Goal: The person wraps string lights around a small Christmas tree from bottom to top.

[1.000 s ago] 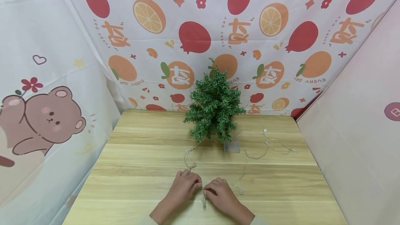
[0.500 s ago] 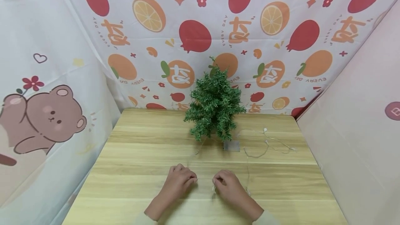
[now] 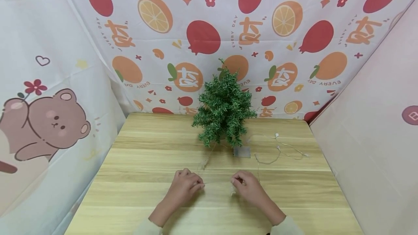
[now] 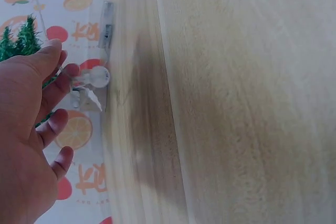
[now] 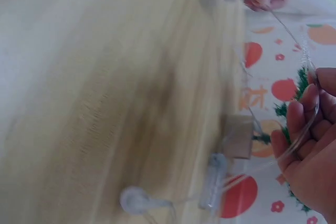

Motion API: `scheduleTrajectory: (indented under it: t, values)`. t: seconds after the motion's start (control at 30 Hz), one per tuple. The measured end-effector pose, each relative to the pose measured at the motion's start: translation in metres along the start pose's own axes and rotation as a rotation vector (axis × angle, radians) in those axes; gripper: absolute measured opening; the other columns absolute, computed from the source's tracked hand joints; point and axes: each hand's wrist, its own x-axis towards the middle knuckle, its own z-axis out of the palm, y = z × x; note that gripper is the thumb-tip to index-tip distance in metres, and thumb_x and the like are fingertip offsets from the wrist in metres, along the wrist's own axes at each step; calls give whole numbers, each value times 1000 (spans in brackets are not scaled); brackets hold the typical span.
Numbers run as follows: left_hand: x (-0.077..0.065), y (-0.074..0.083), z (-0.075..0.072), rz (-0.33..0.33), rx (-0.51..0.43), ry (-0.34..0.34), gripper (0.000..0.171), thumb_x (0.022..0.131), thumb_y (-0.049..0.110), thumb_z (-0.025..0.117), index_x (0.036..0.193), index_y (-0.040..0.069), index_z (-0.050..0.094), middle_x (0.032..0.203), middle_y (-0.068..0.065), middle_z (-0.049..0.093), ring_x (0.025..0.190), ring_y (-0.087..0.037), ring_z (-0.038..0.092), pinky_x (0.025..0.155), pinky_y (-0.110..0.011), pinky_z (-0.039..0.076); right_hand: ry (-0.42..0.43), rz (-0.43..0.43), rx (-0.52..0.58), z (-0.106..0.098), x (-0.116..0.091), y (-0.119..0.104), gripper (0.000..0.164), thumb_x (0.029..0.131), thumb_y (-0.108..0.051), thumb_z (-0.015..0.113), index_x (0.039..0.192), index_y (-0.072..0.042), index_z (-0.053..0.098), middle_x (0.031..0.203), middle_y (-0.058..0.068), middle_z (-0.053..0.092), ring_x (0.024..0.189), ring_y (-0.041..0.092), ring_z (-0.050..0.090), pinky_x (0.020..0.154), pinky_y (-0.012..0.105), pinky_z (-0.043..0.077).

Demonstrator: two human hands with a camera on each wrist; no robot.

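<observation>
In the head view both hands hold a string of lights with clear wire and small round bulbs. My left hand (image 3: 185, 185) pinches the wire between thumb and index finger. A clear bulb (image 4: 98, 76) hangs beside those fingertips in the left wrist view. Right of it, my right hand (image 3: 247, 187) pinches another part of the wire, with the stretch between the hands pulled taut. Wire also runs down across the right palm in the right wrist view, where a blurred bulb (image 5: 135, 200) shows low. More of the light string (image 3: 271, 163) lies looped on the table's right side.
A small green artificial tree (image 3: 225, 110) stands at the back of the wooden table (image 3: 147, 155). By its foot is a grey square piece (image 3: 242, 151). Fruit-print cloth (image 3: 202, 6) hangs behind, and pale cloth walls flank both sides.
The hands have moved apart, left hand to the left and right hand to the right, drawing the wire between them. The loose wire nearby has shifted with them.
</observation>
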Motion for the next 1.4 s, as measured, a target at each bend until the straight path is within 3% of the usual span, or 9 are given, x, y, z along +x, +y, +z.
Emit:
scheduleTrajectory:
  t: [0.33, 0.43, 0.57, 0.77, 1.03, 1.4]
  values:
    - [6, -7, -4, -37, -62, -44, 7, 87, 27, 78, 94, 27, 76, 94, 14, 75, 81, -2, 42, 85, -35, 35, -24, 64, -28, -30, 4, -3, 10, 102, -25, 61, 94, -23, 67, 89, -13, 58, 87, 7, 55, 77, 24, 49]
    - [7, -9, -3, 3, -44, 16, 14, 85, 20, 81, 97, 26, 77, 96, 13, 76, 80, -3, 45, 83, -34, 35, -36, 66, -13, -38, 3, -4, 10, 102, -26, 62, 93, -27, 66, 90, -15, 59, 88, 7, 55, 79, 25, 50]
    - [10, -11, -3, 76, 9, 150, 19, 80, 15, 85, 94, 23, 76, 92, 11, 76, 78, -7, 51, 79, -34, 38, -61, 45, -29, -47, 4, -6, 12, 102, -29, 61, 93, -25, 66, 89, -13, 59, 85, 7, 55, 76, 25, 48]
    - [16, -15, -3, 108, 80, 283, 16, 80, 18, 85, 90, 24, 74, 88, 10, 74, 76, -11, 54, 76, -35, 40, -93, 19, -52, -56, 5, -8, 11, 102, -29, 62, 92, -27, 67, 90, -13, 61, 81, 6, 55, 70, 24, 49]
    - [24, -21, -11, 77, 117, 326, 14, 79, 19, 84, 88, 23, 74, 84, 8, 74, 72, -14, 55, 76, -38, 42, -120, 0, -93, -65, 6, -10, 9, 100, -27, 64, 96, -23, 71, 89, -17, 62, 80, 3, 57, 70, 24, 51]
    - [38, -31, -11, 29, 140, 388, 9, 81, 13, 82, 85, 18, 75, 80, 3, 75, 63, -15, 55, 75, -40, 43, -45, -82, -99, -79, 10, -17, 8, 100, -23, 65, 92, -23, 69, 82, -13, 59, 69, 2, 49, 58, 23, 47]
